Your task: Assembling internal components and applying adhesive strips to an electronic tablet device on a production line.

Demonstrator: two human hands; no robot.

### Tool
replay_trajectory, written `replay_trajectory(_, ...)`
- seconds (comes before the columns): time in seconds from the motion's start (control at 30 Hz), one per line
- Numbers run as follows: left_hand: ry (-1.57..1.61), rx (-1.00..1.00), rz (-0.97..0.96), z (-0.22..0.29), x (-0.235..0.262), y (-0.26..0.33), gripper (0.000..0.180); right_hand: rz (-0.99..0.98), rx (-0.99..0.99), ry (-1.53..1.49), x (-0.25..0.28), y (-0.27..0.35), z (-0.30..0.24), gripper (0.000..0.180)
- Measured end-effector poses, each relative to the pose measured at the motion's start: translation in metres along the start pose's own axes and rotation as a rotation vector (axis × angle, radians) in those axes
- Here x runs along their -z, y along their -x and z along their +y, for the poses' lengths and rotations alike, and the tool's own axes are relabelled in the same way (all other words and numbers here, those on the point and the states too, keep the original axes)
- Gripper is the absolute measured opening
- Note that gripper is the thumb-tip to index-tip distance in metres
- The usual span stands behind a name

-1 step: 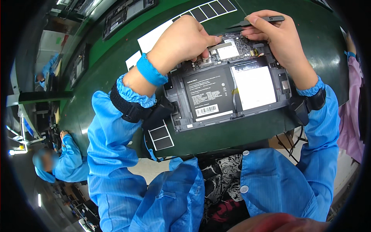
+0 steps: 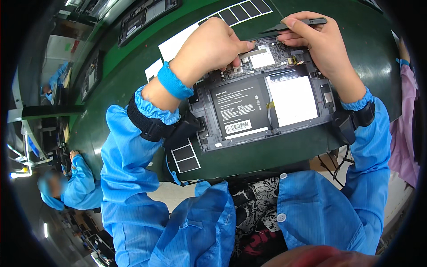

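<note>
Left hand [image 2: 212,46] arched downward, right hand [image 2: 319,42] pinching, both forearms forward

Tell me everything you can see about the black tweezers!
The tweezers are black, long and thin, narrowing to a sharp-looking tip. Their surface looks dull and dark, but I can't tell if it's metal or plastic. The right hand grips them around the middle, hiding part of them. They lie nearly sideways, with the tip pointing left and the wider end sticking out to the right, beyond the far edge of the opened device. The tip doesn't seem to be pinching anything.
</note>
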State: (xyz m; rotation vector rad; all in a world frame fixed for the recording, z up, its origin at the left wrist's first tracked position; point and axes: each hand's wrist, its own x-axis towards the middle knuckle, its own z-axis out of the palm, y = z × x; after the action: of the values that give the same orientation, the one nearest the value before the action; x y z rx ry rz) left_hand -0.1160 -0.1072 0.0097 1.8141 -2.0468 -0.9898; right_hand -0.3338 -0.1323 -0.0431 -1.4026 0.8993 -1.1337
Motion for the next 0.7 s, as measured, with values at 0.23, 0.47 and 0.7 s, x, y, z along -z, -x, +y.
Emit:
replay_trajectory(0.23, -0.078, 0.019, -0.014, 0.007, 0.002, -0.002, 0.043, -0.020, 0.023, 0.024, 0.001, 0.001, 0.000, 0.021)
replay_trajectory(0.47, -0.225, 0.026, -0.065, -0.004, 0.009, -0.012, 0.058, -0.030, 0.027, -0.052, 0.004, 0.000, 0.004, 0.021)
replay_trajectory(0.7, -0.320, 0.001, 0.037, -0.002, 0.003, -0.004, 0.060, -0.054, 0.052, -0.044, -0.004, 0.003, -0.008, 0.020)
